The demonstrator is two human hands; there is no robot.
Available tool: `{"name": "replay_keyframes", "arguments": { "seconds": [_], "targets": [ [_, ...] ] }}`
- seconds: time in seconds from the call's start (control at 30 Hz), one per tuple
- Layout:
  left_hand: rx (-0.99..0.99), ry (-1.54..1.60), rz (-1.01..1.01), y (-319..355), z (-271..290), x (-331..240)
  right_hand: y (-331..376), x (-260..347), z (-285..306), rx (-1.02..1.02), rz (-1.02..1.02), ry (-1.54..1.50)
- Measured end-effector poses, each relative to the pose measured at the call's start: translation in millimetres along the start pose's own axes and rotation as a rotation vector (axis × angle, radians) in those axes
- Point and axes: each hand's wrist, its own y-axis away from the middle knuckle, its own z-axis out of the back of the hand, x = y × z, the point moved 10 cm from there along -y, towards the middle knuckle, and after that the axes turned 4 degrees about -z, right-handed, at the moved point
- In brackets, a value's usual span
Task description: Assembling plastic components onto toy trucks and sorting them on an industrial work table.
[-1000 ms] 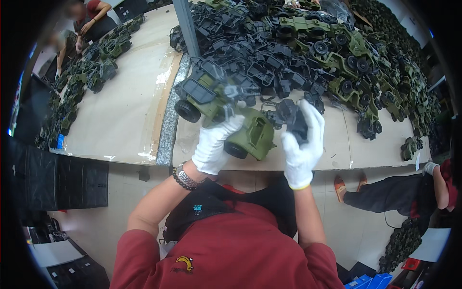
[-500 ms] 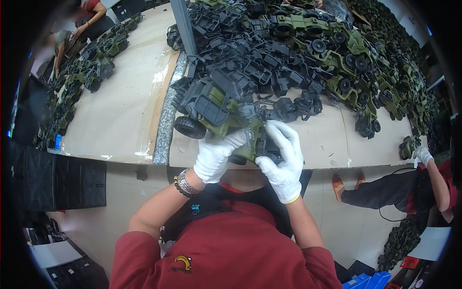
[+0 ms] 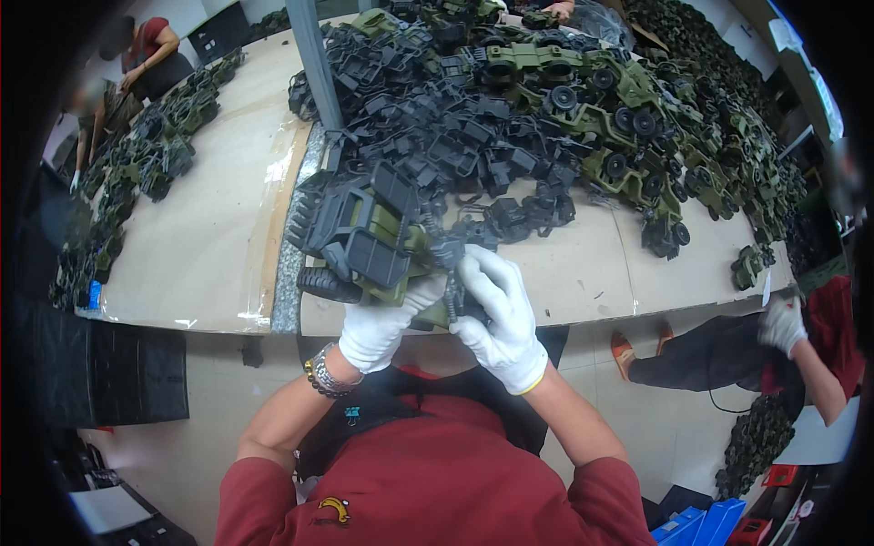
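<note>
A green and dark grey toy military vehicle (image 3: 387, 223) with a black wheel is held up over the near edge of the table. My left hand (image 3: 375, 335), in a white glove, is closed round its underside. My right hand (image 3: 503, 323), also gloved, pinches a dark grey part (image 3: 451, 259) at the vehicle's right end; blur and fingers hide its exact shape. Just beyond my hands, several loose dark grey parts (image 3: 528, 217) lie on the table.
Dark grey frames (image 3: 455, 127) are heaped at the far middle, and green toy vehicles (image 3: 628, 109) are piled at the right. A grey metal post (image 3: 314, 64) rises at the back left. Another person's gloved hand (image 3: 783, 326) is by the right table edge. Further people work far left.
The view has shifted, and the vehicle is tilted a little differently in my hands. My grip on both sides stays. The co-worker's hand at the right has moved away from a small toy.
</note>
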Motion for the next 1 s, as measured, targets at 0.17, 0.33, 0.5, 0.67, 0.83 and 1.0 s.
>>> {"name": "replay_keyframes", "arguments": {
  "seconds": [0.17,0.33,0.5,0.67,0.83,1.0],
  "targets": [
    [-0.096,0.213,-0.068,-14.2,-0.8,-3.4,-23.0,5.4,6.2,0.115,-0.03,0.034],
    [-0.142,0.746,0.431,-3.9,-36.0,15.5,-33.0,41.5,12.0,-0.128,0.117,0.107],
    [-0.183,0.817,0.462,4.0,-39.3,29.1,-39.5,37.5,15.8,-0.284,0.228,0.174],
    [-0.216,0.82,0.454,-7.0,-43.7,28.9,-55.6,17.7,23.5,-0.304,0.212,0.149],
    [-0.274,0.528,0.393,-36.4,3.0,24.3,-70.3,5.2,39.5,-0.157,0.161,0.192],
    [-0.474,0.246,-0.076,-150.6,266.8,-83.2,-53.9,-157.8,184.0,-0.306,-0.296,0.999]
  ]
}}
